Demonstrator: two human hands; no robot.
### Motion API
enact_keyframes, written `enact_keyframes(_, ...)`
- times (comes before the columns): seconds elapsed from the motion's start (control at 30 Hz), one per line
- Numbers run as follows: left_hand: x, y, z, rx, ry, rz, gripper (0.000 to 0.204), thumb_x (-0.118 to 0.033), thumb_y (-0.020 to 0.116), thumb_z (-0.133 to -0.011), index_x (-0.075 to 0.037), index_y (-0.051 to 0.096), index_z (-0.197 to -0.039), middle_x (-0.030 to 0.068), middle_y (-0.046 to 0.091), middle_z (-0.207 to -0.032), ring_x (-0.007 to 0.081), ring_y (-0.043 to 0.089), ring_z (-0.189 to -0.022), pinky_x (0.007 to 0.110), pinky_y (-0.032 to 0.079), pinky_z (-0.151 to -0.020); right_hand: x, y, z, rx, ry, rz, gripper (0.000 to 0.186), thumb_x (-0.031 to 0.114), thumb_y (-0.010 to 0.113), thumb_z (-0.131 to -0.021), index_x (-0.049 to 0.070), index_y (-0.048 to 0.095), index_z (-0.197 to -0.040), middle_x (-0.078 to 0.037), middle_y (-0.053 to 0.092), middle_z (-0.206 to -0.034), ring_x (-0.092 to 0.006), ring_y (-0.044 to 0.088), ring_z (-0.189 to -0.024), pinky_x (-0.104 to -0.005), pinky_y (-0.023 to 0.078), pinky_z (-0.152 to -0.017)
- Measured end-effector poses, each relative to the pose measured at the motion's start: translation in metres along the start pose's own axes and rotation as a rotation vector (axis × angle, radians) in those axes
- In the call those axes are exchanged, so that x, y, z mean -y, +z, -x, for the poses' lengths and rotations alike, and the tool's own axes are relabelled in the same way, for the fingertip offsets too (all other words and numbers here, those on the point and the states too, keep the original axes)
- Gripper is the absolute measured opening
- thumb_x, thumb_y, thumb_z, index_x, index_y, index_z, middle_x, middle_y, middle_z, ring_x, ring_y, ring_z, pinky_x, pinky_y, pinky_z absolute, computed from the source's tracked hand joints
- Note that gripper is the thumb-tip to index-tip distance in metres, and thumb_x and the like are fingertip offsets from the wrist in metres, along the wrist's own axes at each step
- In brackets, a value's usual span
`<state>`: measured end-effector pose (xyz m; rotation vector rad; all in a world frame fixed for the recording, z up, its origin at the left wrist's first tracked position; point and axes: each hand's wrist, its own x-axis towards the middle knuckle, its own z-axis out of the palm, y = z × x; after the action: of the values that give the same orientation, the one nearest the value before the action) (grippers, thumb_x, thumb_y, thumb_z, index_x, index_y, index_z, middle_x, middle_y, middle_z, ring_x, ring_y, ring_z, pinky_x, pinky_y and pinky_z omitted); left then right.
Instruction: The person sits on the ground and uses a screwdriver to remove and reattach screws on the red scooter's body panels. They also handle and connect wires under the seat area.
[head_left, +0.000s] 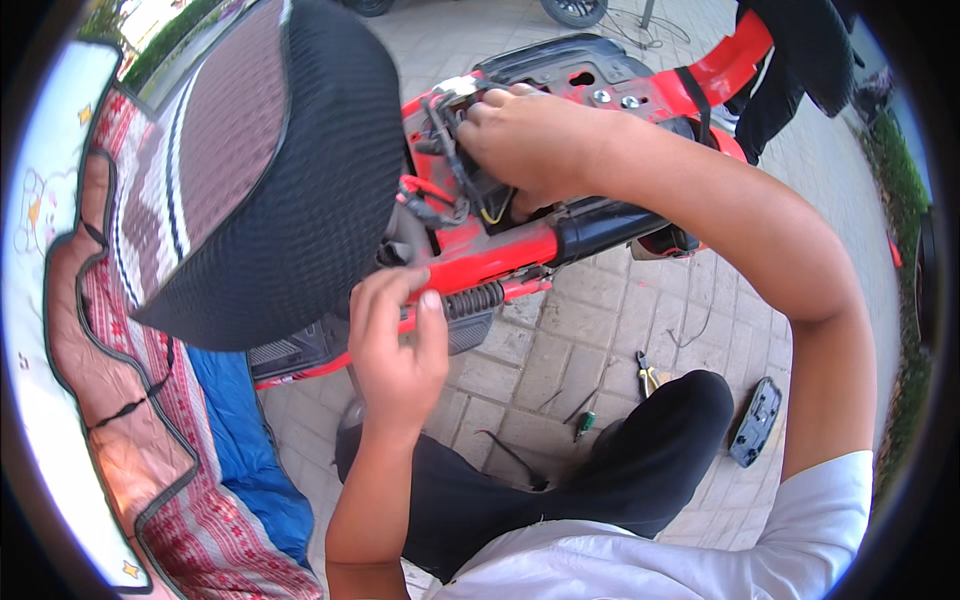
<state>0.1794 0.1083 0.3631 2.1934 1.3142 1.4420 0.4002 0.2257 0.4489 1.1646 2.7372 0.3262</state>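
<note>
A red scooter frame (489, 255) with a black spring (470, 300) beneath its tube fills the centre. My right hand (525, 140) reaches into the compartment with fingers curled over black, red and yellow wiring (440, 135); what exactly it grips is hidden. My left hand (395, 350) is beside the red tube below the seat, fingers apart and slightly bent, the tips at the tube. The large black-and-brown padded seat (310, 220) tilts up on the left, beside the wiring compartment.
Quilted covers (230, 440) hang at the left. On the paving (530, 380) lie pliers (645, 378), a green-handled screwdriver (586, 424), cords and a dark plastic part (755, 420). My crossed dark-trousered legs (650, 450) are below. A black wheel (575, 8) stands behind.
</note>
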Motion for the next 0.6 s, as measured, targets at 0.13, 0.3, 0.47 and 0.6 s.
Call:
enact_keyframes(0.13, 0.028, 0.013, -0.017, -0.030, -0.130, 0.058, 0.023, -0.011, 0.061, -0.092, 0.004, 0.066, -0.109, 0.0186, 0.067, -0.111, 0.0301, 0.065, -0.103, 0.037, 0.049, -0.091, -0.002, -0.004, -0.003, 0.096, 0.053, -0.077, 0.066, 0.021, 0.086, -0.062, -0.003, 0.054, -0.115, -0.021, 0.064, -0.110, -0.0369, 0.058, -0.113, -0.0411, 0.047, -0.101)
enact_keyframes(0.3, 0.036, 0.033, -0.034, 0.030, -0.153, 0.081, 0.028, -0.011, 0.054, -0.093, 0.000, 0.067, -0.115, 0.0272, 0.069, -0.093, 0.0409, 0.069, -0.088, 0.042, 0.052, -0.085, -0.020, -0.015, -0.012, 0.130, -0.087, -0.419, 0.065, 0.017, 0.085, -0.061, -0.004, 0.059, -0.116, -0.022, 0.069, -0.104, -0.0395, 0.066, -0.099, -0.0422, 0.052, -0.088)
enact_keyframes(0.47, 0.067, 0.047, -0.058, 0.104, 0.057, -0.368, 0.023, -0.015, 0.059, -0.095, -0.003, 0.066, -0.114, 0.0202, 0.069, -0.101, 0.0322, 0.067, -0.093, 0.039, 0.051, -0.088, -0.005, -0.020, -0.007, 0.199, 0.042, -0.373, 0.067, 0.019, 0.083, -0.061, -0.002, 0.058, -0.120, -0.020, 0.065, -0.107, -0.0375, 0.061, -0.106, -0.0414, 0.048, -0.096)
enact_keyframes(0.6, 0.075, 0.054, -0.077, 0.182, 0.037, -0.381, 0.026, -0.018, 0.057, -0.097, -0.002, 0.064, -0.117, 0.0183, 0.068, -0.104, 0.0299, 0.067, -0.094, 0.038, 0.052, -0.087, -0.003, 0.002, 0.004, 0.012, 0.008, -0.278, 0.067, 0.021, 0.083, -0.062, -0.001, 0.057, -0.119, -0.017, 0.061, -0.110, -0.0365, 0.056, -0.113, -0.0428, 0.044, -0.103)
